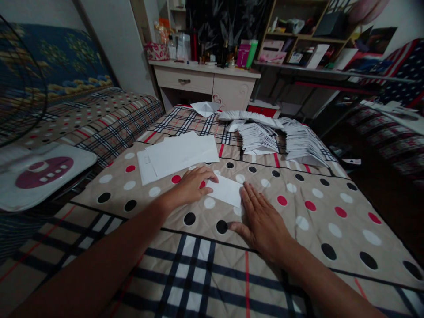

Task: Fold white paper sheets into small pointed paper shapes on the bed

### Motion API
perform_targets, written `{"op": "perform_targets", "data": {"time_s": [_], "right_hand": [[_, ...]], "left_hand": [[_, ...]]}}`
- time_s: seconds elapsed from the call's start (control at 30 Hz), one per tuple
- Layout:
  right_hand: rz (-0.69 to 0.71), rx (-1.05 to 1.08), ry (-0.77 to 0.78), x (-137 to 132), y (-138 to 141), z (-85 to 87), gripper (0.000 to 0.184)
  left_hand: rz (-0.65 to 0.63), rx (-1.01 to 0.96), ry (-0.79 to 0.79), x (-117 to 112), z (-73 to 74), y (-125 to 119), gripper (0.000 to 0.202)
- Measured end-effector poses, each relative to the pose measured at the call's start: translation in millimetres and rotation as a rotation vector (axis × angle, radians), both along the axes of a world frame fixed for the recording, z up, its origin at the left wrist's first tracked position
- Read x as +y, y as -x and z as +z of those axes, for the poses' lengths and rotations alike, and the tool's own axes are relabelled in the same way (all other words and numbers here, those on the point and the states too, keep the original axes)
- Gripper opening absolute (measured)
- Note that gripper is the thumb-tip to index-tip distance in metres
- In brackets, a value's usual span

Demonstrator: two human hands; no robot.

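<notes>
A folded white paper lies on the dotted bedspread between my hands. My left hand rests on its left end, fingers curled down onto the sheet. My right hand lies flat beside its right edge, fingers stretched out and together, touching or just short of the paper. Behind the left hand sits a loose stack of flat white sheets. Further back, rows of folded white papers are piled up, with one folded paper shape standing alone near the bed's far end.
A white fan base with a maroon control panel stands at the left by the bed. A dresser crowded with bottles and boxes and a shelf unit stand behind the bed. A dark gap runs along the bed's right side.
</notes>
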State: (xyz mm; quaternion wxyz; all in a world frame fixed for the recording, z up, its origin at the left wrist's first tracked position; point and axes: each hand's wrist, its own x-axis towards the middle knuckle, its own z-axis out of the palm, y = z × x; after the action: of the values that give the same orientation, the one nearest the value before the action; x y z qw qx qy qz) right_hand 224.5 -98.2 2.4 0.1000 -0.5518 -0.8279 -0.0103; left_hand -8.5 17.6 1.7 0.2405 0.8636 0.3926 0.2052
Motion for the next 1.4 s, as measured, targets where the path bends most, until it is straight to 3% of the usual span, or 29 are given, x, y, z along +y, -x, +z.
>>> {"op": "perform_targets", "data": {"time_s": [0.1, 0.17, 0.27, 0.4, 0.57, 0.8, 0.97, 1.1, 1.27, 1.4], "right_hand": [[-0.127, -0.004, 0.0, 13.0, -0.1, 0.1, 0.091], [-0.169, 0.033, -0.013, 23.4, 4.0, -2.3, 0.089], [-0.153, 0.141, -0.025, 35.9, 8.5, -7.2, 0.083], [-0.084, 0.382, -0.017, 43.0, 6.7, -11.9, 0.075], [-0.14, 0.734, -0.026, 44.8, 2.2, -16.0, 0.074], [-0.253, 1.093, 0.064, 45.7, 5.2, -9.7, 0.064], [-0.249, 1.372, 0.221, 44.4, 7.7, -2.4, 0.031], [-0.286, 1.43, 0.19, 42.5, 6.7, -1.3, 0.026], [-0.297, 1.474, 0.18, 39.9, 3.7, 0.1, 0.027], [-0.311, 1.447, 0.213, 37.5, 3.3, 3.9, 0.031]], "left_hand": [[0.069, -0.02, -0.033, -1.0, -3.3, -3.0, 0.034], [0.099, -0.011, -0.049, -1.5, -4.5, -4.6, 0.058], [0.128, 0.01, -0.06, -1.1, -4.4, -6.4, 0.097], [0.14, -0.001, -0.052, 0.4, -2.0, -8.4, 0.111], [0.154, -0.102, -0.02, -0.3, -0.5, -9.0, 0.091], [0.258, -0.459, 0.291, -7.4, 2.6, -14.0, 0.053], [0.229, -0.58, 0.326, -14.6, 8.6, -19.8, 0.048], [0.179, -0.574, 0.348, -16.9, 5.9, -22.0, 0.048], [0.181, -0.583, 0.381, -14.0, -0.3, -21.2, 0.021], [0.195, -0.578, 0.348, -11.9, -1.6, -19.5, 0.034]]}}
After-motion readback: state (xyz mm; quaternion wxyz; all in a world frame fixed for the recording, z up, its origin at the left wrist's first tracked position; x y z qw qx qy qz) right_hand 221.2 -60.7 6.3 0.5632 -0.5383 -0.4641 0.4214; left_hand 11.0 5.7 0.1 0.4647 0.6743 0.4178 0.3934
